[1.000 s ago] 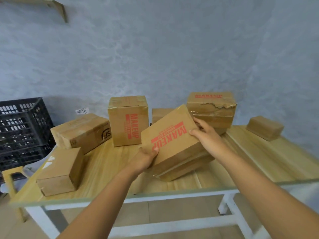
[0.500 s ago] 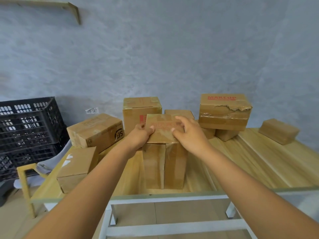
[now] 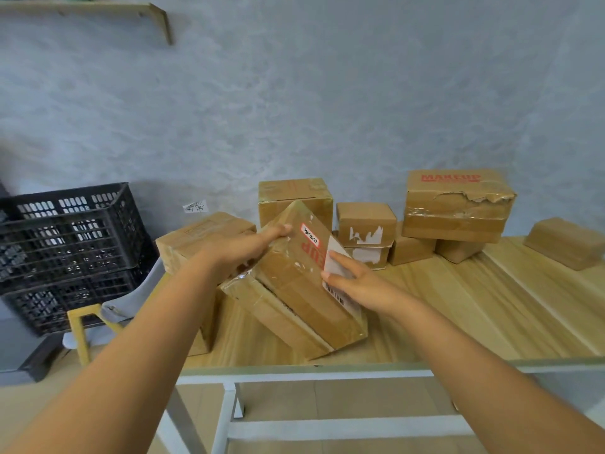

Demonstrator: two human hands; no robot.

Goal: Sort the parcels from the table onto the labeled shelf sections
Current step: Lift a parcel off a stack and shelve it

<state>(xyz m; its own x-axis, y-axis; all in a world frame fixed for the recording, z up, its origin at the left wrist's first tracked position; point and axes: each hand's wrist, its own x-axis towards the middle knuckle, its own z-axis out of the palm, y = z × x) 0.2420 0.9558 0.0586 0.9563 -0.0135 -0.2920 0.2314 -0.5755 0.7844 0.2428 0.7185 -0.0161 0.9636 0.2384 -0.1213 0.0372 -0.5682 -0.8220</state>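
I hold a brown cardboard parcel (image 3: 304,283) tilted on one corner near the front of the wooden table (image 3: 458,316). It bears red MAKEUP print, a small red-framed handwritten label and a white barcode label. My left hand (image 3: 242,247) grips its upper left edge with the fingers over the top. My right hand (image 3: 357,283) holds its right side, with the fingers against the white label. Several other cardboard parcels stand behind it, among them a torn MAKEUP box (image 3: 455,204) stacked on smaller ones.
Stacked black plastic crates (image 3: 65,244) stand left of the table, on a chair with yellow legs (image 3: 82,326). A small paper note (image 3: 195,207) is stuck to the grey wall. A lone parcel (image 3: 566,240) lies at the far right. A wooden shelf bracket (image 3: 160,21) is at top left.
The parcel stood upright between both hands half a second ago; it is now turned and tilted, so that its labelled face shows. The camera view has shifted left and closer.
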